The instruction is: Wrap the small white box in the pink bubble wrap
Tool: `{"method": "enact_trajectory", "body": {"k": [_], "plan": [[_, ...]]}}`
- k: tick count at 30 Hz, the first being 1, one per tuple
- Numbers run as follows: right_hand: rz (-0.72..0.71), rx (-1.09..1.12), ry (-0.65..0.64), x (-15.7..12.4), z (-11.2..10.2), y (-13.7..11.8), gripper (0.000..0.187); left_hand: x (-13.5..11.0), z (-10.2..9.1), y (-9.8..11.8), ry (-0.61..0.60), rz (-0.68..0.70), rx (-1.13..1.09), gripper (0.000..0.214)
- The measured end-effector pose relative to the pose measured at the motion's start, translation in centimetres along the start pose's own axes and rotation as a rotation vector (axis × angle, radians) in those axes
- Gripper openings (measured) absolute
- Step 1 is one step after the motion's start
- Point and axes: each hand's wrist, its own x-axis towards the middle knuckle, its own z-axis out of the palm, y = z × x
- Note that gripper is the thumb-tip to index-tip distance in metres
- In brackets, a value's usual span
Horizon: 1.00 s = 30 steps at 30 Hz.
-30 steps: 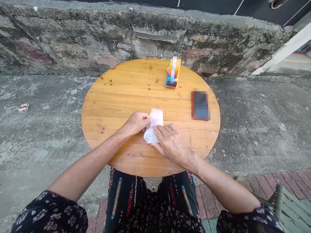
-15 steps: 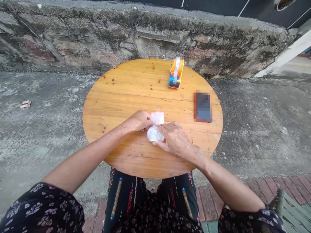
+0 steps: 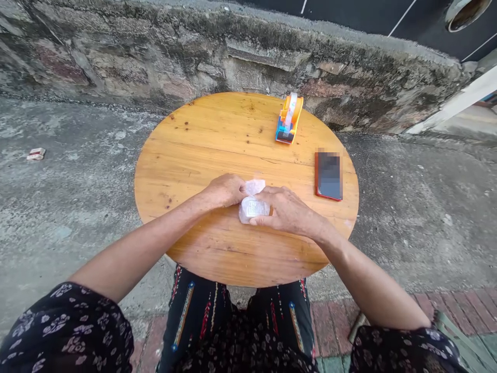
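Observation:
A small whitish plastic-wrapped bundle with faint printing on it rests on the round wooden table. From its far side a pale flap of wrapping sticks out. My right hand curls round the bundle from the right, thumb on the near side and fingers across the top. At the far left, my left hand is closed at the edge of the flap, its fingertips partly hidden. What lies inside the wrapping cannot be made out.
A yellow and blue tape dispenser stands near the table's far edge. To the right lies a phone with a red edge. Beyond the table runs a rough stone wall. A small box lies on the ground at left.
The bundle has turned slightly away from me, and less of the flap shows. My right hand's thumb and fingers have shifted on it. The whole view has moved a little.

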Motion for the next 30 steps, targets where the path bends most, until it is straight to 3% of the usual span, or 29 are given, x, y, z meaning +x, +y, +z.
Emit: {"method": "enact_trajectory", "body": {"k": [9,16,19,25,30], "plan": [[0.017,0.084,-0.152,1.9,-1.4,1.2,0.033,-0.4,-0.6,-0.6,-0.034,0.014,-0.055,0.016],[-0.009,0.113,-0.146,2.5,-1.4,2.3,0.041,-3.7,-0.1,-1.4,0.298,0.136,-0.281,0.012],[-0.022,0.109,-0.155,2.5,-1.5,2.1,0.040,-4.4,-0.1,-1.4,0.352,0.137,-0.410,0.014],[-0.018,0.039,-0.113,1.7,-1.1,0.8,0.038,-2.2,-0.4,-0.6,0.081,0.002,-0.468,0.020],[-0.034,0.049,-0.040,0.8,-0.3,0.5,0.040,-0.6,-0.2,-0.1,0.009,-0.036,-0.466,0.025]]}}
